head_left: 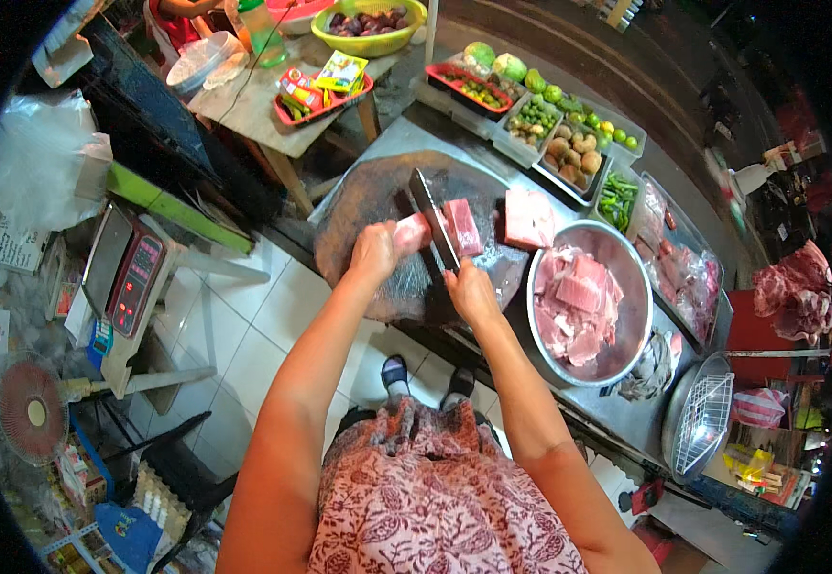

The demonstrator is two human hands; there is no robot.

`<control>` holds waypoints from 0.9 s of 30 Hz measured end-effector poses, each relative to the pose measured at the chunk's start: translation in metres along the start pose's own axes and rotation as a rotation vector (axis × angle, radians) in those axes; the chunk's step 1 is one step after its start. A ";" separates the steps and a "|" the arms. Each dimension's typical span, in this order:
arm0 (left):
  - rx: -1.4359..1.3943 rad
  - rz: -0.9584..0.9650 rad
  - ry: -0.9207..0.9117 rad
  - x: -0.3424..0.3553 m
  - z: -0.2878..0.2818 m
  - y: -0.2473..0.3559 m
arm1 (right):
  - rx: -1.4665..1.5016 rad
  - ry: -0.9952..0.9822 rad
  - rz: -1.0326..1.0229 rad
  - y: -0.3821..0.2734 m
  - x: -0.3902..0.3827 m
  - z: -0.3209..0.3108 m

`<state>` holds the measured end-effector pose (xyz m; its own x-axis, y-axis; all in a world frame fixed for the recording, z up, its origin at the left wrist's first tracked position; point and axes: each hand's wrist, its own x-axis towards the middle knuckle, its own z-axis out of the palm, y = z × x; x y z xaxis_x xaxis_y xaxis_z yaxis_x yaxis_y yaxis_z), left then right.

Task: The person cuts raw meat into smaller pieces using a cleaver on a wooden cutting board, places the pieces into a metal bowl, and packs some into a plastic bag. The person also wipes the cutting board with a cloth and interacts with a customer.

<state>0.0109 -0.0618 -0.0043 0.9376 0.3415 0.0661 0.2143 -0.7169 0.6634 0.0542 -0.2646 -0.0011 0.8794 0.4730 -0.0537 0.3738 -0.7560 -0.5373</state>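
On a round, worn chopping block [359,191], my left hand [375,253] grips a small piece of raw meat [412,233]. My right hand [471,290] is closed round the handle of a large knife [432,216], whose blade points away from me. The blade stands between the held piece and another cut of pink meat [459,227] lying just to its right. A thicker, pale slab of meat [529,217] sits at the block's right edge. Beside the block, a steel bowl [639,323] is heaped with sliced raw meat [580,295].
Trays of limes [617,134], green chillies [617,201] and brown round produce [574,156] line the far right. Bagged meat [679,273] lies beyond the bowl. A digital scale [136,285] stands at left, above a fan [36,411]. A wooden table [244,105] is at the back left.
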 end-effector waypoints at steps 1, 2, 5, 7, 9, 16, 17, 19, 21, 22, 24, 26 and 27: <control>0.025 -0.017 0.007 0.002 0.000 -0.002 | 0.114 0.025 -0.023 -0.004 0.009 -0.016; 0.046 -0.056 0.042 0.000 0.001 -0.003 | 0.176 0.017 0.033 -0.012 0.004 -0.034; 0.113 -0.016 0.066 0.000 0.003 -0.006 | 0.455 0.277 -0.146 -0.053 -0.008 -0.100; 0.136 -0.029 0.011 0.000 0.004 -0.006 | 0.648 0.466 -0.253 -0.074 -0.003 -0.127; 0.155 -0.011 0.016 0.002 0.003 -0.005 | 0.825 0.603 -0.253 -0.080 0.000 -0.127; 0.224 -0.031 -0.022 0.000 -0.002 0.000 | 0.077 -0.084 0.175 -0.017 -0.010 -0.011; 0.240 -0.002 0.000 0.000 -0.002 0.000 | 0.129 -0.020 0.069 -0.013 -0.009 -0.011; 0.173 -0.009 -0.020 -0.002 0.000 0.001 | 0.141 -0.016 0.083 -0.021 -0.011 -0.030; 0.160 -0.016 0.016 -0.003 0.001 0.002 | 0.330 0.062 0.020 -0.047 -0.013 -0.073; 0.173 -0.019 0.019 -0.001 0.000 0.002 | 0.476 0.245 -0.141 -0.066 -0.014 -0.095; 0.152 0.014 -0.010 -0.001 -0.003 0.005 | 0.681 0.399 -0.273 -0.101 -0.012 -0.140; 0.182 0.018 0.051 -0.002 -0.007 0.009 | 0.948 0.533 -0.354 -0.120 -0.001 -0.165; 0.213 0.043 0.139 -0.003 -0.008 0.011 | 1.078 0.657 -0.458 -0.123 0.003 -0.165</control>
<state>0.0085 -0.0658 0.0092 0.9036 0.3777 0.2023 0.2418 -0.8394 0.4867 0.0593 -0.2451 0.2039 0.8297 0.0528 0.5557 0.5207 0.2856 -0.8045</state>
